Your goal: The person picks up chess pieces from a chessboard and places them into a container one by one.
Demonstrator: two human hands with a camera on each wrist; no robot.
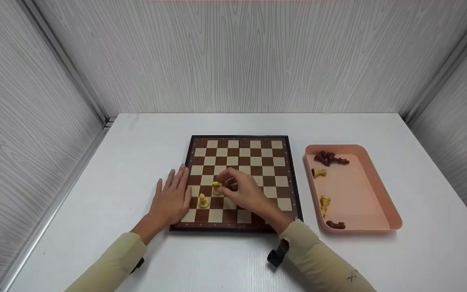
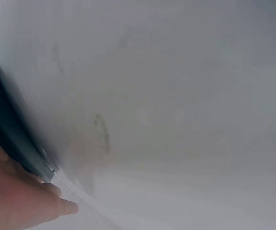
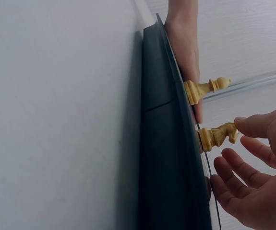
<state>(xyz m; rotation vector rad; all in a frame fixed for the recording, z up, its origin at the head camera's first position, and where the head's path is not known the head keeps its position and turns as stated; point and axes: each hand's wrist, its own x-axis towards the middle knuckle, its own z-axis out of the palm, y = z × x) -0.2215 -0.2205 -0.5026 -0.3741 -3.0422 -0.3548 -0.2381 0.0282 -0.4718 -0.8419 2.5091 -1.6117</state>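
A yellow chess knight (image 1: pixel 217 187) stands upright on the brown-and-cream chessboard (image 1: pixel 258 182), left of its middle. My right hand (image 1: pixel 243 190) pinches the knight's head between thumb and index finger; the right wrist view shows the thumb on top of the knight (image 3: pixel 218 136) and the other fingers loosely bent beside it. Nearer to me on the board, a yellow bishop (image 1: pixel 203 201) stands upright. My left hand (image 1: pixel 171 201) rests flat with straight fingers along the board's left edge. In the left wrist view only part of that hand (image 2: pixel 18 201) shows, beside the dark board side (image 2: pixel 8 120).
Right of the board, a pink tray (image 1: pixel 379 194) holds brown pieces (image 1: pixel 330 158) heaped at its far end. Two yellow pieces (image 1: pixel 325 205) and a brown piece (image 1: pixel 335 224) lie along its left side. Grey wood-grain panels (image 1: pixel 233 56) enclose the white table (image 1: pixel 148 142).
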